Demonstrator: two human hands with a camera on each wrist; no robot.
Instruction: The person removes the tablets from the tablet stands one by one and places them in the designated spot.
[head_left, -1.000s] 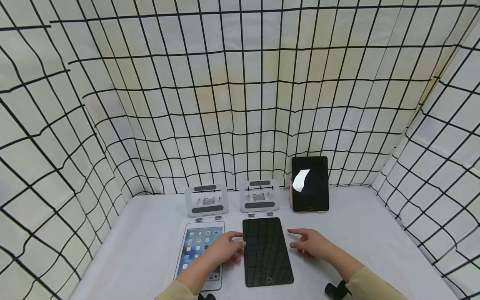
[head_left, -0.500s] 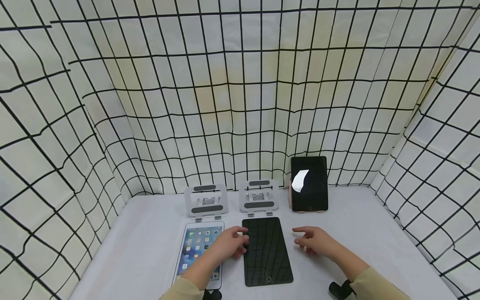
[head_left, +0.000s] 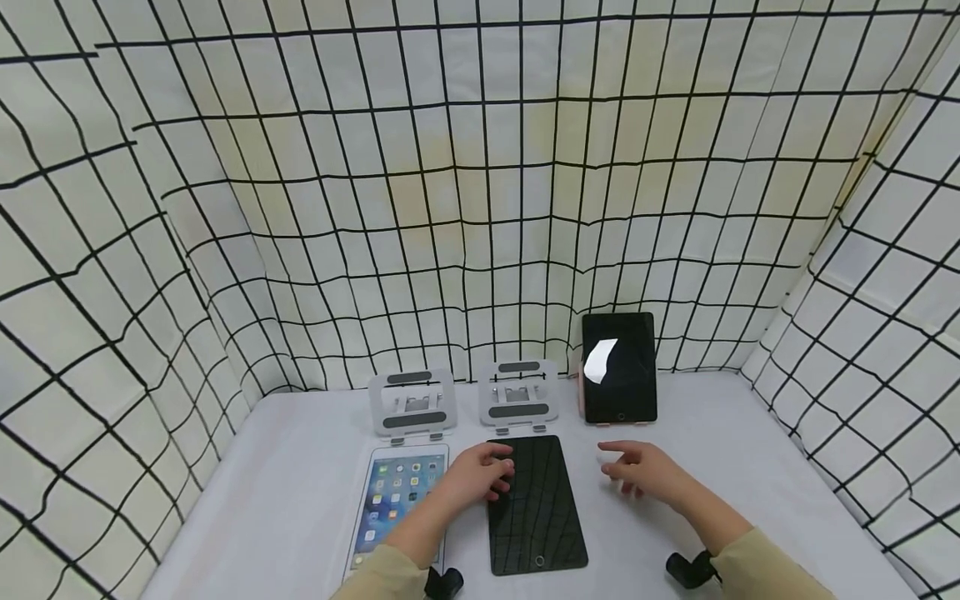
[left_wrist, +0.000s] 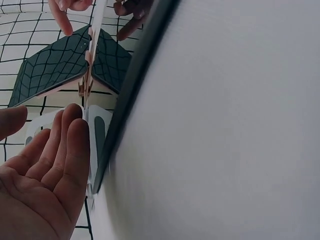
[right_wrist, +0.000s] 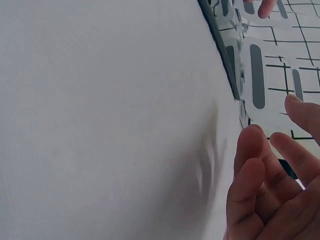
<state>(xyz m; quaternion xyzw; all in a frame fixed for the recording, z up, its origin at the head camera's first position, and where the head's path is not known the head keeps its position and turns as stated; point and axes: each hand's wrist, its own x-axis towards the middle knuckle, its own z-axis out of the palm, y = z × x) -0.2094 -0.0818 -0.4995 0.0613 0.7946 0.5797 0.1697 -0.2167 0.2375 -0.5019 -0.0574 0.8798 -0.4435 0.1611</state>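
Observation:
A black-screened tablet (head_left: 537, 517) lies flat on the white table between the hands. The left hand (head_left: 474, 477) hovers over its upper left edge, fingers loosely bent and holding nothing; in the left wrist view this hand (left_wrist: 50, 175) shows its palm with the fingers extended. To the tablet's right, the right hand (head_left: 637, 471) is apart from it above the table. Its fingers (right_wrist: 246, 192) are relaxed with nothing between them in the right wrist view. Partly covered by the left forearm, a white tablet (head_left: 378, 517) with a lit screen of icons lies at the left.
Two white tablet stands (head_left: 413, 404) with grey pads stand behind the flat tablets. Another black tablet (head_left: 619, 367) leans upright on a pinkish stand at the back right. White walls with a black grid (head_left: 510, 208) close off the table (head_left: 277, 483) at the back and sides.
The left hand has moved up and to the right, over the black tablet's corner. The right hand has drawn away to the right and slightly up. The tablets stay where they were.

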